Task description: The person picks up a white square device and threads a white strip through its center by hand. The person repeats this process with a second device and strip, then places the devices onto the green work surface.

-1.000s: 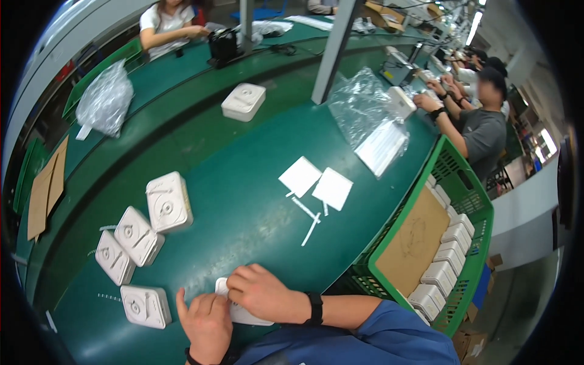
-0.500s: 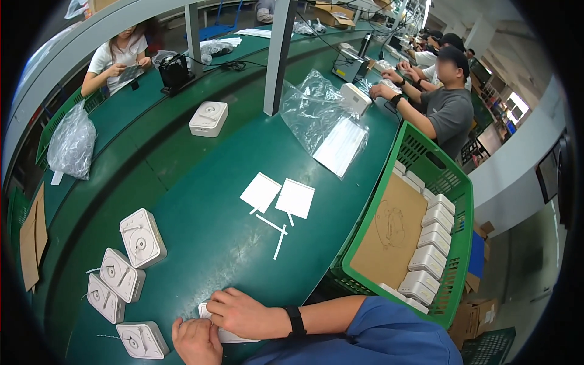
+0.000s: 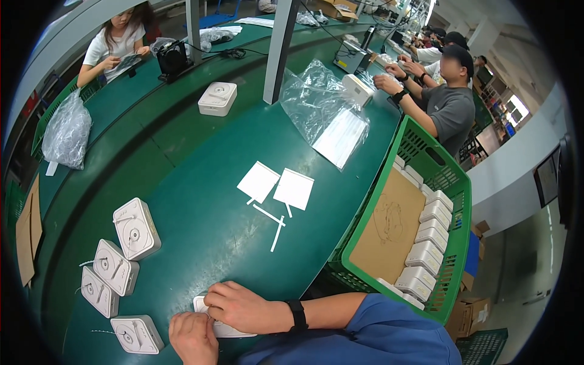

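At the near edge of the green bench, a white turntable-shaped device (image 3: 228,331) lies mostly hidden under my two hands. My left hand (image 3: 193,337) has its fingers bent and pressed together against the device's left side. My right hand (image 3: 237,308) reaches across its top with curled fingers, a black band on the wrist. Both sets of fingertips meet over the device; what they pinch there is hidden. To the left sit several similar devices, the nearest device (image 3: 135,334) with a thin white strip sticking out, and the farthest device (image 3: 136,229) showing its disc and arm.
White sheets (image 3: 293,189) and narrow strips (image 3: 278,234) lie mid-bench, beyond them a clear plastic bag (image 3: 319,97). At right stands a green crate (image 3: 465,243) with white devices and cardboard. Another device (image 3: 217,99) sits near a metal post (image 3: 278,61). Co-workers sit across and at far right.
The view has shifted slightly. The lone white device near the post has moved right and away from me. My hands stay on the device with barely any change.
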A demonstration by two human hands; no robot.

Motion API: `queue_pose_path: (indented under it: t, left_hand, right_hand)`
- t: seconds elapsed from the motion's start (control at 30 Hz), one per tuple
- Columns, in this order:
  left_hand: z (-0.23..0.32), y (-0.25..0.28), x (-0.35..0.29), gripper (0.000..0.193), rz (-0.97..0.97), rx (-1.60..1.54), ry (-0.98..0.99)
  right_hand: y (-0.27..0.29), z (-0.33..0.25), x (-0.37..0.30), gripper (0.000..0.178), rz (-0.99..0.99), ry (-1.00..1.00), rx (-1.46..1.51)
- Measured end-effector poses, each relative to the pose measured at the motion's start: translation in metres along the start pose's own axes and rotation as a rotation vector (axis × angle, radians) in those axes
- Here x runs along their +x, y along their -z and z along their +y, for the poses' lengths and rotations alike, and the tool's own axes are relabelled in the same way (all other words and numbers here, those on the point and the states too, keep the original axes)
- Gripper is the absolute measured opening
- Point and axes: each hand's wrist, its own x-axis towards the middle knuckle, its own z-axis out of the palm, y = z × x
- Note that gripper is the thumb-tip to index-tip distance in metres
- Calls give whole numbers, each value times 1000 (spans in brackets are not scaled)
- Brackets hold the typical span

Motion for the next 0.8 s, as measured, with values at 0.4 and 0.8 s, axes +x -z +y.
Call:
queue_pose_path:
  t: [0.4,0.8]
  left_hand:
    - [-7,-15,5,12,36,-22,15]
    - [-14,-16,-7,21,25,-60,91]
  right_hand:
    - [34,-2,2,20,-75,84,-93]
    - [19,5,10,17,27,-132,278]
